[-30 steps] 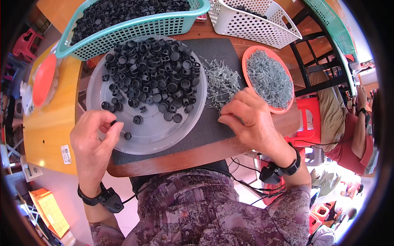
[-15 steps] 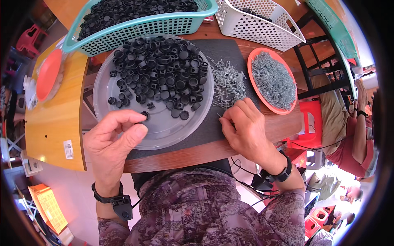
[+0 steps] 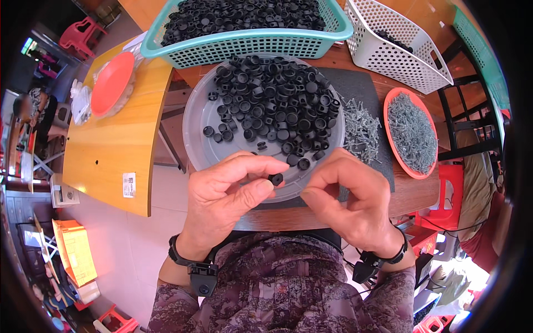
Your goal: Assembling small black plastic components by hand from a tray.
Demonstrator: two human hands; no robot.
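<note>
Between the thumb and forefinger of my left hand (image 3: 219, 200) is a small round black plastic cap (image 3: 276, 179), its face with a small central hole turned toward my right hand. My right hand (image 3: 355, 200) is just to its right, thumb and forefinger pinched together; whatever is between those tips is too small or hidden to make out. Both hands hover over the near edge of a round translucent tray (image 3: 191, 139), which carries a heap of similar black caps (image 3: 277, 100). Loose screws (image 3: 362, 133) lie on the dark mat beside the tray.
An orange plate (image 3: 388, 133) heaped with screws stands at the right. Behind the tray are a teal basket (image 3: 250, 50) full of black parts and a white perforated basket (image 3: 397, 64). A yellow table (image 3: 116, 150) with an orange dish (image 3: 112, 83) is at the left.
My right hand has left the loose screws and come close to my left hand. The left hand has turned the black cap so its holed face shows. The view has shifted left.
</note>
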